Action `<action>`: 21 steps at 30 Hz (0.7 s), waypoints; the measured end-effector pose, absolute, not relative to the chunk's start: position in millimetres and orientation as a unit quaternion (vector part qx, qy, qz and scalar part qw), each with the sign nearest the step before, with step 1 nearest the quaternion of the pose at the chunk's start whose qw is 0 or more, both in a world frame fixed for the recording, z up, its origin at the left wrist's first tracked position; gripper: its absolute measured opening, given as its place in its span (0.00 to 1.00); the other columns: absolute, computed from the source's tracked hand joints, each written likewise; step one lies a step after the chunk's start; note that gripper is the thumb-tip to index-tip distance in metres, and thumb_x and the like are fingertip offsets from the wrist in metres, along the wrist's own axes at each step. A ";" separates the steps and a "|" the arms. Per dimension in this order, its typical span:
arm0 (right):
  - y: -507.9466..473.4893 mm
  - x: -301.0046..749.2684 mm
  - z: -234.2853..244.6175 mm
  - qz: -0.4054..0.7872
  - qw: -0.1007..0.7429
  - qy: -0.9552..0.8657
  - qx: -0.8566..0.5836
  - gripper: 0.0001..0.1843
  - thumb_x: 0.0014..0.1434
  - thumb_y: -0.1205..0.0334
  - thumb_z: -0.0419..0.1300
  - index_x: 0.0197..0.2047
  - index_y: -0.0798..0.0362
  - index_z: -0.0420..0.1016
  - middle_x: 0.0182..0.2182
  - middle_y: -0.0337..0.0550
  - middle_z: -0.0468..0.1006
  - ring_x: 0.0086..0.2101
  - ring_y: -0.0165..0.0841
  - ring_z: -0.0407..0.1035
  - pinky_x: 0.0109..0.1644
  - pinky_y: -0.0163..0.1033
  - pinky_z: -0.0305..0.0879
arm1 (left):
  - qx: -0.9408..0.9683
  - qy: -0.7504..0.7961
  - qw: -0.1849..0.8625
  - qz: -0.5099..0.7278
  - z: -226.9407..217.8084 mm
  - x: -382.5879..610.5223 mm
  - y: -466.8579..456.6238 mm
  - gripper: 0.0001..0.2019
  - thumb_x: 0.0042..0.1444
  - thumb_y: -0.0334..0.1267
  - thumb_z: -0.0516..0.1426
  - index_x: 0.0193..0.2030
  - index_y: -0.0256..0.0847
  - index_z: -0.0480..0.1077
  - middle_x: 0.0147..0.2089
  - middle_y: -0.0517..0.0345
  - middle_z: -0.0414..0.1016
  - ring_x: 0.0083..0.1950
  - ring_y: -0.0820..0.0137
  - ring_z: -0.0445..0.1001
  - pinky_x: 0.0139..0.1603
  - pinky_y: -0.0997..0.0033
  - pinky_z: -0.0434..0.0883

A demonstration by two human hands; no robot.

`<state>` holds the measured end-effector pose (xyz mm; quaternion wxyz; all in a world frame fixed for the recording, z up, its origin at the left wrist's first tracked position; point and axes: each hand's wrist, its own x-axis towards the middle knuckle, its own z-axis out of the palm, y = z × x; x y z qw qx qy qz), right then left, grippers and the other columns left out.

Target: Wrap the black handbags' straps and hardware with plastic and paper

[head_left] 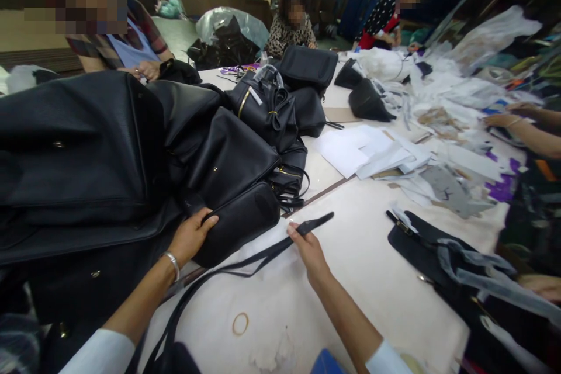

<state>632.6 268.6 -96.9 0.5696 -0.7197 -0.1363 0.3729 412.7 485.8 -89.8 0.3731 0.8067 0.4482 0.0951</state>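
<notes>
My left hand [190,239], with a silver bangle at the wrist, grips the near end of a black leather bag [241,222], thumb on top and other fingers partly hidden. My right hand [309,251] pinches a long black strap [263,254] close to its end, and the tip sticks out past the fingers. From there the strap curves down and left over the white table [350,280] toward its front edge. A rubber band [240,324] lies on the table between my forearms.
Black bags [70,146] pile up at the left and back. White paper sheets [372,149] and crumpled wrapping [460,99] cover the far right. Another black bag [438,257] with straps lies at right, beside a co-worker's hand [543,286]. Several people work around the table.
</notes>
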 end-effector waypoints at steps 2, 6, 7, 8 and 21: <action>247.3 628.8 -99.1 0.375 0.534 -0.137 -0.746 0.23 0.52 0.44 0.62 0.41 0.54 0.75 0.38 0.46 0.79 0.43 0.43 0.71 0.48 0.46 0.67 | 0.816 0.453 0.346 0.093 -92.3 412.0 484.6 0.19 0.60 0.55 0.47 0.44 0.45 0.69 0.40 0.56 0.77 0.42 0.61 0.75 0.44 0.67 0.68; 205.7 619.3 -116.7 0.471 0.407 -0.135 -0.771 0.20 0.56 0.43 0.56 0.37 0.53 0.69 0.22 0.38 0.75 0.23 0.33 0.71 0.26 0.37 0.68 | 0.833 0.466 0.285 0.090 -95.1 413.5 478.7 0.17 0.62 0.51 0.47 0.47 0.44 0.68 0.43 0.51 0.76 0.45 0.59 0.74 0.48 0.63 0.68; 198.5 616.9 -122.3 0.486 0.380 -0.138 -0.774 0.18 0.56 0.45 0.56 0.36 0.53 0.68 0.19 0.37 0.73 0.20 0.31 0.69 0.23 0.35 0.66 | 0.837 0.468 0.269 0.092 -94.3 414.9 476.1 0.17 0.62 0.50 0.47 0.48 0.43 0.68 0.44 0.49 0.76 0.46 0.57 0.74 0.49 0.61 0.68; 192.9 614.8 -127.3 0.493 0.359 -0.145 -0.779 0.17 0.56 0.47 0.56 0.33 0.54 0.67 0.16 0.36 0.72 0.17 0.30 0.67 0.21 0.34 0.65 | 0.840 0.470 0.253 0.096 -92.4 416.5 473.0 0.17 0.62 0.49 0.48 0.48 0.41 0.68 0.45 0.48 0.75 0.48 0.56 0.73 0.51 0.59 0.67; 162.8 634.8 -117.5 0.520 0.266 -0.206 -0.785 0.12 0.56 0.55 0.57 0.28 0.54 0.64 0.17 0.39 0.75 0.15 0.28 0.68 0.18 0.30 0.63 | 0.791 0.548 0.230 0.142 -23.3 248.4 294.4 0.15 0.63 0.43 0.47 0.53 0.42 0.63 0.59 0.48 0.63 0.62 0.59 0.63 0.64 0.54 0.61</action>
